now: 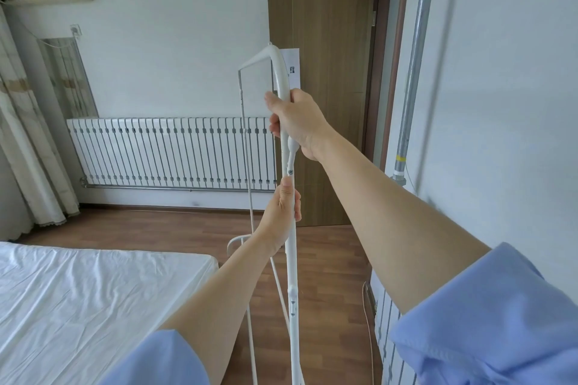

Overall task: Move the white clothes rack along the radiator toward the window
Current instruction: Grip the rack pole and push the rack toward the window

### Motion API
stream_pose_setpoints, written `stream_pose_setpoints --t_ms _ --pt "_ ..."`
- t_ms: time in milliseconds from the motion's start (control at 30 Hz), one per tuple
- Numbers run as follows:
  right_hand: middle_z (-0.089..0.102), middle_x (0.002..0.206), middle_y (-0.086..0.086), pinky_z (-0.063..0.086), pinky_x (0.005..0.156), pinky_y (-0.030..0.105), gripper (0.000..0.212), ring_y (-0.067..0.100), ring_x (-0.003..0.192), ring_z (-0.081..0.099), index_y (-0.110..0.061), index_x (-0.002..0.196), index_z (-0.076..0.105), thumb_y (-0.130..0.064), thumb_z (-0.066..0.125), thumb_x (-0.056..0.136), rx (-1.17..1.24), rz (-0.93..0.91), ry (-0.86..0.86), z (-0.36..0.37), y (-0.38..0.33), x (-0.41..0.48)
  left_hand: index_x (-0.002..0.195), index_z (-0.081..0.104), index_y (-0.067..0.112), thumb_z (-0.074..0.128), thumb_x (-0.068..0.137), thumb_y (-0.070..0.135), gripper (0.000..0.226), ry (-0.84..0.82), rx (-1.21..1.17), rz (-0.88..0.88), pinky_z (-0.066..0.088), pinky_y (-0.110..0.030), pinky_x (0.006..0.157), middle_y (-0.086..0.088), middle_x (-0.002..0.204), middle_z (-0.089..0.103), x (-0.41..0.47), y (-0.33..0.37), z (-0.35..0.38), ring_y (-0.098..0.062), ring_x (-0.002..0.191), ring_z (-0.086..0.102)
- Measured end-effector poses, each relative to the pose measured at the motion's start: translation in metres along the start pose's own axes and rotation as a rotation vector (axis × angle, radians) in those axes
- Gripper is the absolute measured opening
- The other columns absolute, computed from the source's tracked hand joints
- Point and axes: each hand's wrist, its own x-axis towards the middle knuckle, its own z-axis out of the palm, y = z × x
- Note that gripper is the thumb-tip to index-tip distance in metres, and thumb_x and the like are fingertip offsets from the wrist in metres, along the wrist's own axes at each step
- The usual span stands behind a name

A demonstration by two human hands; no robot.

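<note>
The white clothes rack (293, 262) stands upright in front of me, seen edge-on as a thin white pole with a curved top end and thinner rods beside it. My right hand (298, 120) grips the pole high up, just below the curve. My left hand (283, 212) grips the same pole lower down. The long white radiator (162, 153) runs along the far wall, left of the rack. Curtains (28, 147) hang at the far left, where the window side lies; the window itself is hidden.
A bed with a white sheet (87, 300) fills the lower left. A brown open door (322, 78) stands behind the rack. A grey pipe (413, 72) runs down the right wall, with a second radiator (387, 337) below it. Wooden floor (156, 225) lies between bed and radiator.
</note>
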Motion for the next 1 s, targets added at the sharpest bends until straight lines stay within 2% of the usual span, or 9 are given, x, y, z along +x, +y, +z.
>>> stream_pose_setpoints --t_ms 67,233,433,500,600,733,1000 --pt "0.049 0.073 0.004 0.047 0.06 0.025 0.026 0.013 0.057 0.048 -0.004 0.111 0.047 -0.023 0.052 0.094 -0.013 0.02 -0.012 0.001 0.003 0.006 0.07 0.047 0.022 0.022 0.066 0.086 0.069 0.011 0.005 -0.003 0.042 -0.038 0.078 0.007 0.056 0.045 0.006 -0.004 0.0 -0.016 0.061 0.043" --pt "0.044 0.076 0.005 0.045 0.059 0.025 0.012 0.014 0.06 0.043 -0.007 0.105 0.044 -0.013 0.045 0.095 -0.05 0.044 -0.037 0.005 0.009 0.022 0.072 0.047 0.022 0.022 0.064 0.087 0.07 0.015 -0.025 -0.001 0.041 -0.036 0.077 0.007 0.058 0.044 0.021 -0.013 -0.003 -0.014 0.06 0.043" --pt "0.044 0.075 0.005 0.046 0.065 0.029 0.015 0.013 0.059 0.043 -0.006 0.11 0.045 -0.013 0.043 0.097 -0.059 0.044 -0.051 0.006 0.014 0.03 0.077 0.045 0.015 0.025 0.076 0.076 0.065 -0.043 -0.034 0.01 0.04 -0.035 0.075 0.003 0.063 0.044 0.026 -0.015 -0.009 -0.016 0.063 0.042" --pt "0.044 0.077 0.006 0.047 0.064 0.028 0.016 0.012 0.06 0.043 -0.005 0.111 0.045 -0.012 0.044 0.097 -0.066 0.032 -0.079 0.004 0.013 0.028 0.08 0.044 0.015 0.034 0.081 0.068 0.054 -0.082 -0.025 0.017 0.041 -0.032 0.078 0.004 0.064 0.044 0.022 -0.017 -0.013 -0.015 0.064 0.042" --pt "0.045 0.078 0.006 0.049 0.064 0.027 0.013 0.013 0.062 0.044 -0.005 0.109 0.045 -0.011 0.044 0.097 -0.092 0.011 -0.096 0.002 0.01 0.021 0.079 0.044 0.018 0.041 0.091 0.04 0.025 -0.106 0.064 0.055 0.041 -0.028 0.078 0.007 0.064 0.046 0.016 -0.016 -0.014 -0.005 0.06 0.045" --pt "0.045 0.075 0.005 0.049 0.063 0.027 0.006 0.013 0.061 0.043 -0.006 0.103 0.045 -0.009 0.044 0.097 -0.065 0.001 -0.115 -0.004 0.004 0.009 0.081 0.041 0.016 0.035 0.097 0.031 0.022 -0.066 0.164 0.098 0.04 -0.022 0.07 0.005 0.064 0.046 0.006 -0.012 -0.007 0.003 0.051 0.041" --pt "0.044 0.072 0.006 0.046 0.061 0.029 0.003 0.014 0.058 0.042 -0.007 0.094 0.042 -0.005 0.044 0.096 -0.026 -0.037 -0.16 -0.002 -0.005 -0.014 0.08 0.041 0.016 0.036 0.096 0.032 0.023 0.078 0.174 0.096 0.039 -0.025 0.066 0.002 0.066 0.045 -0.02 -0.009 0.001 -0.009 0.059 0.041"
